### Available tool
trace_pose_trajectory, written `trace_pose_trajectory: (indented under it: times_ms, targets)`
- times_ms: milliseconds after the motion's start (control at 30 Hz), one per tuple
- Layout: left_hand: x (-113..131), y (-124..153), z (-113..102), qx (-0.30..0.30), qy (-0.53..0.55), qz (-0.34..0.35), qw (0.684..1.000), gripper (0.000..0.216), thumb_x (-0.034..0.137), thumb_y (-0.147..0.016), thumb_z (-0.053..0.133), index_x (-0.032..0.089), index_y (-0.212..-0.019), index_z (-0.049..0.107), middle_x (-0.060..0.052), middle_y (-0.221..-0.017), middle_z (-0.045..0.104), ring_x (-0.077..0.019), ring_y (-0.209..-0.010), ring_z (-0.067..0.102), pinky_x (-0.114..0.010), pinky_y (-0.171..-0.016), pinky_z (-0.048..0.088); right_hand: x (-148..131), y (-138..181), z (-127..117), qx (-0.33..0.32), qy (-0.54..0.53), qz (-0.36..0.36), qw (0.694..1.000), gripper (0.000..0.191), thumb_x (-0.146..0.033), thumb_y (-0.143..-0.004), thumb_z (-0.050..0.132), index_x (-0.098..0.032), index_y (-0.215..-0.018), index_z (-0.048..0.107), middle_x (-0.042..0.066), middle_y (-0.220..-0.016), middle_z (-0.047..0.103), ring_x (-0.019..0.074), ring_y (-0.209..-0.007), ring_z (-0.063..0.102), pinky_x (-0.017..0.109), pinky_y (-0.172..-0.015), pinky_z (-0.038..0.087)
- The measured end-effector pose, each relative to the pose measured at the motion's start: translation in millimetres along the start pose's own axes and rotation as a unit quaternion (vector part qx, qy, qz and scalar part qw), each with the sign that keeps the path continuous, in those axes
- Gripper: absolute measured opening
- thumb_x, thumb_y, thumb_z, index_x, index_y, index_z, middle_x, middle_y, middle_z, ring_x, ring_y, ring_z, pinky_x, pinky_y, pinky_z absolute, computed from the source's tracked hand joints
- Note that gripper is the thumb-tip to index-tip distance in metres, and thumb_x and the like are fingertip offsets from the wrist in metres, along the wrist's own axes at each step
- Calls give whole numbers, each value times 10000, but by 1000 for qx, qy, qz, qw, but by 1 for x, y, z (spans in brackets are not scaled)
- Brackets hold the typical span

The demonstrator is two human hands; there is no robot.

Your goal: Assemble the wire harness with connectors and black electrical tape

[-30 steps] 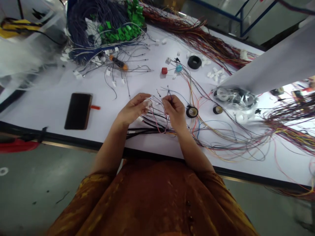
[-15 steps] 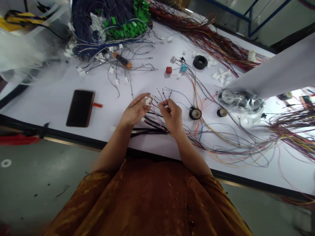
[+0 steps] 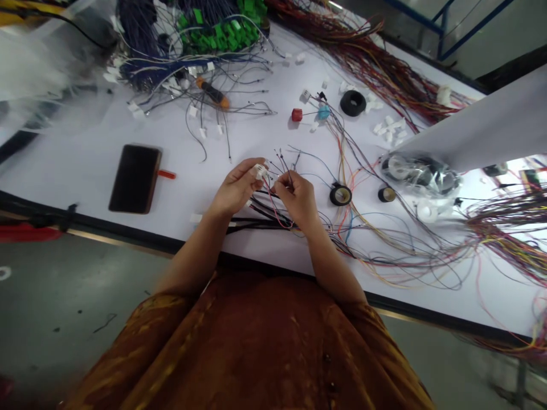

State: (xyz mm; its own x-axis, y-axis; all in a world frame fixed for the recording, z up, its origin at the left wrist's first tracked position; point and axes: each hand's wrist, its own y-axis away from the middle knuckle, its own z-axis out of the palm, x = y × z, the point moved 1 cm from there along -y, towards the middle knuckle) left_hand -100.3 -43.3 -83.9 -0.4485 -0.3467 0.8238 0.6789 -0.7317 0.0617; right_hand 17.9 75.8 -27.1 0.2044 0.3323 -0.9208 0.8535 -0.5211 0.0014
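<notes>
Between thumb and fingers, my left hand (image 3: 237, 187) grips a white plastic connector (image 3: 260, 171) with a pink wire (image 3: 272, 200) running down from it. Close beside it on the right, my right hand (image 3: 297, 196) pinches several thin dark wires (image 3: 282, 162), whose tipped ends stick up past the fingers. One wire end points from the right fingertips toward the connector; whether it touches is too small to tell. Below both hands, black-sleeved cables (image 3: 265, 226) lie along the table's near edge.
A phone (image 3: 135, 179) lies at left, a wire cutter (image 3: 212, 94) beyond it. Tape rolls (image 3: 341, 195), a red connector (image 3: 297, 115) and a blue connector (image 3: 323, 111) sit right of centre. Green-ended wire bundles (image 3: 217, 35) and red-brown wires (image 3: 333, 48) fill the back.
My right fingertips have come slightly closer to the white connector, which is turned a little in my left hand. The camera view has shifted slightly.
</notes>
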Motion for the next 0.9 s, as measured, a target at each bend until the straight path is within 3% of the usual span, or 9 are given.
trace_pose_trajectory:
  times_ms: [433, 900]
  targets:
    - [-4, 0, -1, -8, -54, 7, 999, 304, 456, -836, 790, 286, -1086, 758, -41, -1057, 724, -111, -824, 644, -216, -704, 547, 7, -1, 2, -3, -20, -9, 1000, 156, -250, -850, 594, -186, -709, 572, -55, -633, 530, 75, -552, 378, 250, -570, 319]
    - [-7, 1, -1, -28, -88, 36, 995, 289, 447, -877, 747, 270, -1103, 717, -41, -1096, 707, -109, -841, 645, -214, -709, 556, 13, 4, 5, 9, 0, -25, 1000, 247, -286, -926, 545, -189, -708, 605, -34, -642, 599, 94, -590, 463, 257, -624, 359]
